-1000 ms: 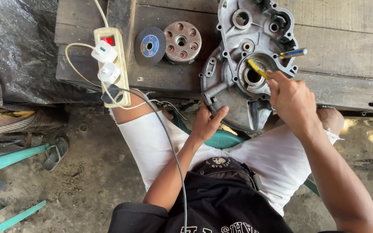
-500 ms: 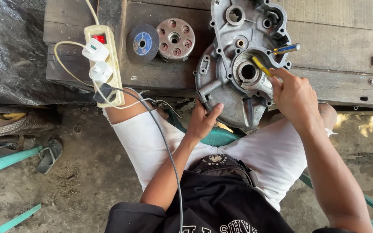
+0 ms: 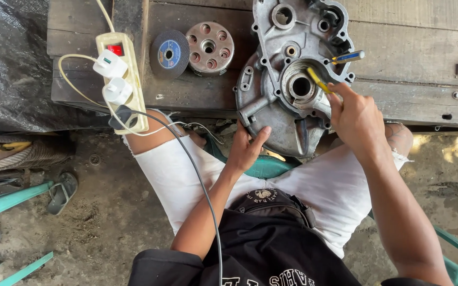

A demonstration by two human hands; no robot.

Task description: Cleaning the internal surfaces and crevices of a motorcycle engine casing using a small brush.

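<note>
A grey cast-metal engine case lies over the front edge of a wooden bench, right in front of me. My left hand presses against its lower edge, fingers spread. My right hand is closed on a yellow-handled tool whose tip points into the round bearing hole of the case. A second tool with a blue and yellow handle sticks out of the case's right rim.
On the bench to the left lie a round perforated metal disc, a dark grinding disc and a cream power strip with two white plugs and trailing cables. A black tarp and sandals sit at left, on dirt.
The view has drifted, so the bench and case sit lower and further left in frame. My right hand has shifted slightly while keeping the yellow tool at the bearing hole; my left hand stays on the case.
</note>
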